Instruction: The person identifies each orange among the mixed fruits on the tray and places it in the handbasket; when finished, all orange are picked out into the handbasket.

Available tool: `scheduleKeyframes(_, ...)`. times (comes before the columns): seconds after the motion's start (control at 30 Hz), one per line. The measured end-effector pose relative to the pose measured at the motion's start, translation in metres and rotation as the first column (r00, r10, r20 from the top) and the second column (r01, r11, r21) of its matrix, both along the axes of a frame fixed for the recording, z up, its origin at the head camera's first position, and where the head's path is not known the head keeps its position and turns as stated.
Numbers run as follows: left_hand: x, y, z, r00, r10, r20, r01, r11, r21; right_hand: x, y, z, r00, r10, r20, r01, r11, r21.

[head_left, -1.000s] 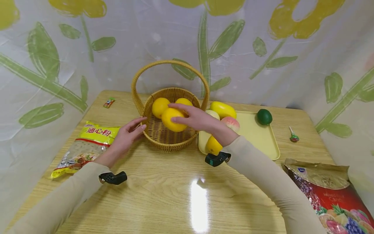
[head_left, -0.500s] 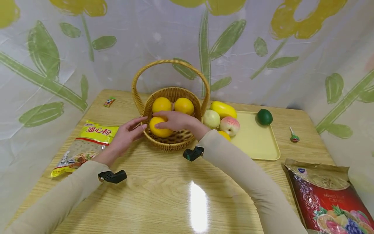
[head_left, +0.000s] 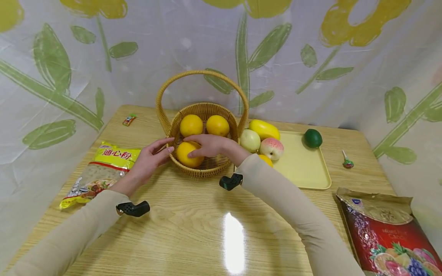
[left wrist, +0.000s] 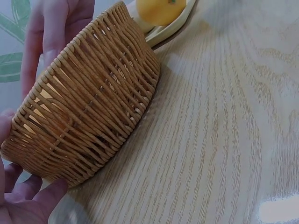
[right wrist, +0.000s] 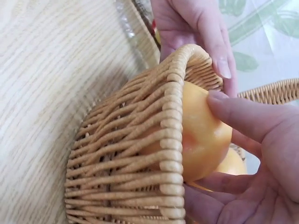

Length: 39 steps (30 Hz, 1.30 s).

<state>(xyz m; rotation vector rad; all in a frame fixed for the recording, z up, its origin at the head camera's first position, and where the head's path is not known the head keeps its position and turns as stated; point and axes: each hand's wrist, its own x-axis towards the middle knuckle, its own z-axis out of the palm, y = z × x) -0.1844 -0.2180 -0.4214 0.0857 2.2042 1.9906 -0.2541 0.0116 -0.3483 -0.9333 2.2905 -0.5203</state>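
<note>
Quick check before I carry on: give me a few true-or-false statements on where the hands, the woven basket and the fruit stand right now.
1. The right hand holds a yellow-orange round fruit inside the woven wicker basket. True.
2. The left hand grips the basket's handle. False: its straight fingers touch the basket's outer wall, near the rim.
3. Three yellow-orange fruits are in the basket. True.
4. The dark green round fruit lies in the basket. False: it sits at the far edge of the pale yellow tray.
5. The pale yellow tray stands left of the basket. False: it is on the right.
</note>
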Motion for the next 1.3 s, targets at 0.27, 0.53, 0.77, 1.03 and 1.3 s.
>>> scheduleKeyframes(0.27,0.0,0.002,0.001,1.0,0.011,0.012,-0.011,1.0,-0.003,0.001,-0.002,-0.004,0.999,-0.041,-0.005,0.041,0.999,-0.022)
scheduleKeyframes(0.53,0.0,0.0,0.0,1.0,0.0,0.012,0.0,1.0,-0.006,0.015,0.009,0.005,0.999,-0.023,-0.038,0.019,0.994,-0.104)
scheduleKeyframes(0.77,-0.002,0.0,-0.002,1.0,-0.004,-0.001,0.004,1.0,0.026,0.044,0.054,0.028,0.992,-0.129,-0.016,0.116,0.934,-0.339)
scheduleKeyframes(1.03,-0.002,0.001,-0.004,1.0,0.004,-0.011,-0.004,1.0,0.002,0.067,0.138,0.045,0.92,-0.373,0.121,0.381,0.781,-0.495)
scheduleKeyframes(1.3,-0.002,0.001,-0.004,1.0,0.001,-0.014,-0.001,1.0,0.003,0.083,0.204,0.024,0.788,-0.58,0.205,0.593,0.628,-0.504)
